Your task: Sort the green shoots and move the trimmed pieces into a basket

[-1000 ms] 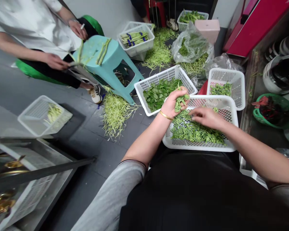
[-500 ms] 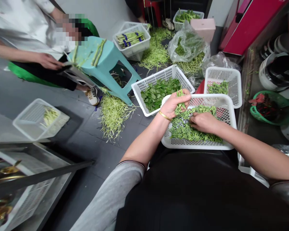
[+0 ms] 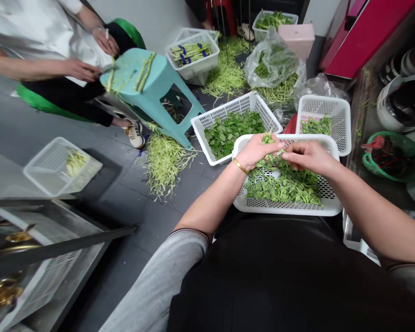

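A white perforated basket [image 3: 290, 210] rests on my lap, with green leafy sprigs [image 3: 283, 186] spread over its bottom. Above its far left part, my left hand [image 3: 259, 150] is closed round a small bunch of the same greens [image 3: 269, 137], whose tips poke out over the thumb. My right hand [image 3: 306, 158] meets it from the right, thumb and forefinger pinched at the edge of the bunch. Whatever lies between those fingertips looks like a bit of the greens, though it is too small to make out fully.
A basket of leaves [image 3: 198, 138] and a smaller basket [image 3: 346, 124] stand beyond mine. At left, a co-worker's hands [image 3: 83, 69] work by a teal stool [image 3: 152, 97] with stalks on it. Peelings [image 3: 166, 161] litter the floor. A metal rack [image 3: 86, 240] stands lower left.
My right hand has risen from the greens in the basket to my left hand's bunch. The left hand keeps its hold. The co-worker's hands have shifted slightly, and the view has moved a little.
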Motion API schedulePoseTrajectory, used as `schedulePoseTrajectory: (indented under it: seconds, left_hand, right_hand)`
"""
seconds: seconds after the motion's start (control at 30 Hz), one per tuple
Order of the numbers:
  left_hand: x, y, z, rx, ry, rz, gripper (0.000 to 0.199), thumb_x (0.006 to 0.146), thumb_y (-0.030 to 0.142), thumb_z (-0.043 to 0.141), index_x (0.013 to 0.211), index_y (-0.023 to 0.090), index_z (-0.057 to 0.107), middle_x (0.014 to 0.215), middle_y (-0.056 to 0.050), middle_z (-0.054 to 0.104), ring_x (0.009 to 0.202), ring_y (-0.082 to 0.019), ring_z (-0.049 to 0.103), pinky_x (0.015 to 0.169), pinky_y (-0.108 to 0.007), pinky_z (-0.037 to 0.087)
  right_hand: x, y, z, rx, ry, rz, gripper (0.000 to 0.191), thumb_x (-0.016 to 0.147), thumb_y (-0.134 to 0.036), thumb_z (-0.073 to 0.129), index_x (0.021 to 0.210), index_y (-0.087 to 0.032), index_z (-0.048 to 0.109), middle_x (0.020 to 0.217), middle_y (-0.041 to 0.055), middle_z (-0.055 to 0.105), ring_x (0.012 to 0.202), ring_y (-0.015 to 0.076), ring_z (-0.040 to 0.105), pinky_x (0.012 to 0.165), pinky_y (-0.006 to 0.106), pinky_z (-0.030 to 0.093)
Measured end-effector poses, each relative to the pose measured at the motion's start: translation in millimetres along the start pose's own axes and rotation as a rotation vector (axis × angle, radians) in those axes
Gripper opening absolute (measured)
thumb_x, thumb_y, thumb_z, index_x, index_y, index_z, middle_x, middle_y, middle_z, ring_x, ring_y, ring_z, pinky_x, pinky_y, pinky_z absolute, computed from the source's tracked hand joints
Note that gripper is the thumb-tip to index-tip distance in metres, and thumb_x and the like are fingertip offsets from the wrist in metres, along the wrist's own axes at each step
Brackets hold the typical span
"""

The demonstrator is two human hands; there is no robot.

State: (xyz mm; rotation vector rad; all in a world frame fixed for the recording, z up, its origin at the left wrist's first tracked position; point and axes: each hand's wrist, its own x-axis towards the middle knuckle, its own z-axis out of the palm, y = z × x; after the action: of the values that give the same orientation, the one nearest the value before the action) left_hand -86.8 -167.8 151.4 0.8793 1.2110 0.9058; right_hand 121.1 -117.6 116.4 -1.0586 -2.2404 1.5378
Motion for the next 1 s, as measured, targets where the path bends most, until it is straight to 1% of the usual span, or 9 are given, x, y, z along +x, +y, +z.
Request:
schedulePoseTrajectory:
  seconds: [0.13,0.23,0.37,0.47,0.63,0.73,0.87,0.93,1.0]
  left_hand:
    - [1.6,-1.8,-7.4,-0.209,0.001,-0.018,0.038,0.089,0.033,0.092,0.079,0.018,0.058,0.066,0.007,0.065,0.045,-0.001,0.045,0.042,-0.018,0.032]
    - [1.7,-3.8,-12.4,-0.344,-0.056,-0.004,0.036,0.093,0.031,0.085,0.079,0.018,0.054,0.075,0.002,0.073,0.044,0.0,0.044,0.042,-0.017,0.031]
    - [2.3,-5.5,-15.9,-0.336,-0.049,-0.027,0.041,0.088,0.033,0.09,0.08,0.019,0.053,0.068,0.004,0.07,0.042,0.001,0.044,0.042,-0.016,0.028]
    - [2.9,-3.7,-12.7,-0.24,-0.016,-0.049,0.044,0.082,0.033,0.098,0.081,0.019,0.057,0.06,0.007,0.064,0.043,-0.001,0.047,0.041,-0.017,0.027]
    - [0.0,1.5,2.0,-0.129,-0.003,-0.037,0.037,0.08,0.031,0.101,0.085,0.016,0.067,0.064,0.008,0.063,0.05,-0.002,0.053,0.044,-0.018,0.033]
    - [-2.7,2.9,5.9,-0.144,0.038,-0.007,0.037,0.081,0.028,0.1,0.081,0.017,0.064,0.066,0.008,0.063,0.052,-0.002,0.054,0.046,-0.018,0.036]
    - [-2.9,4.2,1.9,-0.176,0.099,-0.069,0.041,0.086,0.03,0.097,0.079,0.018,0.058,0.058,0.01,0.06,0.045,-0.002,0.049,0.043,-0.018,0.034]
    - [-0.4,6.7,0.2,-0.176,0.116,-0.112,0.043,0.086,0.031,0.097,0.08,0.018,0.057,0.058,0.009,0.061,0.043,-0.001,0.048,0.043,-0.017,0.033]
    - [5.3,11.5,0.9,-0.153,0.126,-0.141,0.045,0.084,0.032,0.099,0.08,0.018,0.056,0.058,0.009,0.062,0.042,-0.001,0.047,0.042,-0.017,0.033]
  right_hand:
    - [6.8,3.6,24.6,-0.673,-0.088,0.018,0.023,0.104,-0.032,0.06,0.105,-0.017,0.078,0.096,0.011,0.077,0.075,0.0184,0.062,0.063,0.03,0.036]
    - [9.6,0.2,26.5,-0.953,-0.156,0.028,0.027,0.105,-0.023,0.053,0.11,-0.016,0.078,0.105,0.0153,0.077,0.077,0.0199,0.062,0.063,0.032,0.032]
    - [5.1,-2.1,-7.9,-0.622,-0.301,-0.012,0.011,0.094,-0.023,0.063,0.093,-0.021,0.074,0.094,0.0054,0.076,0.077,0.017,0.064,0.072,0.031,0.044]
    - [-3.3,-4.5,-29.8,-0.234,-0.24,0.003,0.012,0.091,-0.034,0.071,0.089,-0.022,0.071,0.083,0.0012,0.073,0.068,0.0148,0.063,0.068,0.03,0.048]
    - [-7.2,-14.9,-13.6,0.307,0.108,0.058,0.038,0.087,-0.055,0.085,0.089,-0.023,0.064,0.063,-0.0033,0.063,0.053,0.0119,0.056,0.05,0.026,0.046]
    - [-1.3,-14.0,-0.6,0.364,0.153,0.018,0.04,0.09,-0.058,0.084,0.094,-0.023,0.065,0.065,-0.0019,0.066,0.055,0.0136,0.06,0.052,0.027,0.05]
    - [-4.7,-12.7,8.3,-0.019,0.141,-0.003,0.027,0.104,-0.047,0.068,0.103,-0.02,0.07,0.088,0.0073,0.078,0.073,0.0197,0.072,0.067,0.032,0.056]
    - [-16.0,-20.5,21.2,-0.365,-0.034,0.006,0.02,0.106,-0.037,0.066,0.106,-0.018,0.073,0.103,0.0115,0.082,0.087,0.024,0.076,0.077,0.035,0.056]
    - [-30.2,-31.8,40.8,-0.625,-0.343,0.028,0.018,0.108,-0.031,0.065,0.113,-0.018,0.076,0.114,0.0135,0.083,0.096,0.027,0.078,0.08,0.035,0.053]
